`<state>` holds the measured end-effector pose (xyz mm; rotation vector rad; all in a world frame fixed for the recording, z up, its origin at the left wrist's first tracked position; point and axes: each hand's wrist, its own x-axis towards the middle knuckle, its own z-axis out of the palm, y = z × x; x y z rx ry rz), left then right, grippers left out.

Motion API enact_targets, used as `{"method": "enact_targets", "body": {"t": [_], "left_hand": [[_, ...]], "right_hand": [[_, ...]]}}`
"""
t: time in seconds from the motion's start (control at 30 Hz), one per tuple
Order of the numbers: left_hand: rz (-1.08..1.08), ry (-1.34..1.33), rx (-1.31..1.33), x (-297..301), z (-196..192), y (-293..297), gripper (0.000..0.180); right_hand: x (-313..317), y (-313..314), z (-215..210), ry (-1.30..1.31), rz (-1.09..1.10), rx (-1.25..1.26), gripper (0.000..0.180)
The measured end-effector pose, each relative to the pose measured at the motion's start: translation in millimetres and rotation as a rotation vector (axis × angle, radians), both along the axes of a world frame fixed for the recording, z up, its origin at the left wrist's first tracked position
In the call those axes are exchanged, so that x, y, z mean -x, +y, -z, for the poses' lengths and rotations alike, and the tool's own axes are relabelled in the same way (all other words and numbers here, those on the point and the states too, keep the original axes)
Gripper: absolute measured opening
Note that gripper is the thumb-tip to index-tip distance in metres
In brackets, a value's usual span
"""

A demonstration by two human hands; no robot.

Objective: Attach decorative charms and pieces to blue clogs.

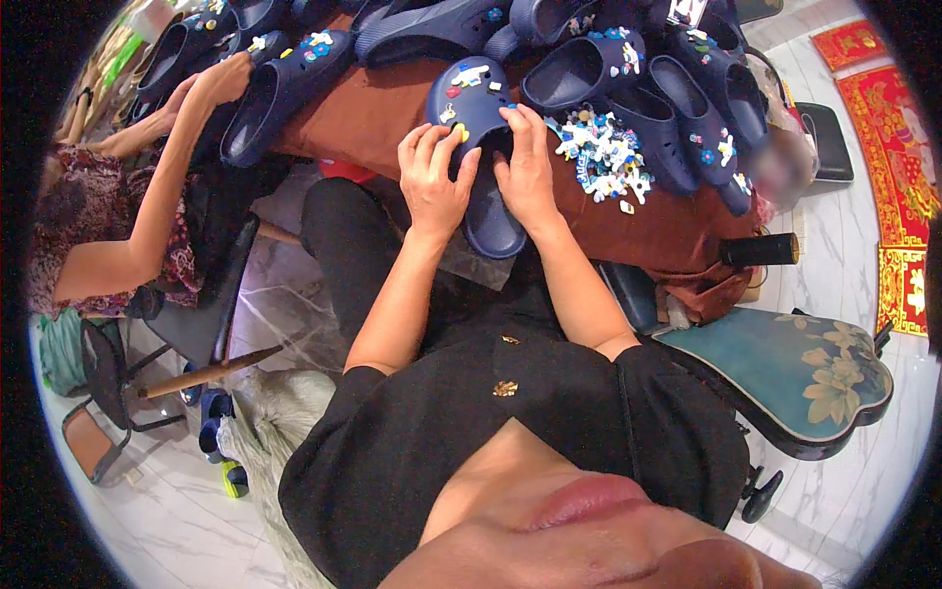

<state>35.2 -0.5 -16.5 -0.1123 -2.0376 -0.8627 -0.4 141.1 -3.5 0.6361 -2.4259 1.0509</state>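
Your left hand (433,184) and right hand (526,167) are both closed around a dark blue clog (478,147) that lies lengthwise toward you on the brown cloth (383,113) covering the work surface. Your left fingers wrap over the near left side of the clog's upper, thumb tucked toward the opening, while your right fingers press on the top right of the upper, just beside the small coloured charms already fixed there. The clog's heel end hangs over the cloth's near edge, above your lap. Just to the right of your right hand sits a loose heap of small charms (603,157), mostly white and blue, on the cloth. Beyond it and across the far side lie many more dark blue clogs (677,108), several already decorated. At the far left, another person's hand (218,80) rests on a clog (280,93) of the same kind. A teal cushioned stool (805,368) with a flower pattern stands at your right.
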Motion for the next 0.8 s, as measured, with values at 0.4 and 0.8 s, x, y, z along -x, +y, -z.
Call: {"method": "enact_targets", "body": {"t": [0.4, 0.8], "left_hand": [[-0.058, -0.014, -0.033, -4.8, 3.0, 1.9, 0.040], [-0.049, -0.007, 0.015, -4.2, 2.2, -3.0, 0.035]], "right_hand": [[-2.4, -1.1, -0.6, 0.022, -0.007, -0.011, 0.072], [-2.7, -2.1, -0.6, 0.020, 0.005, -0.009, 0.069]]}}
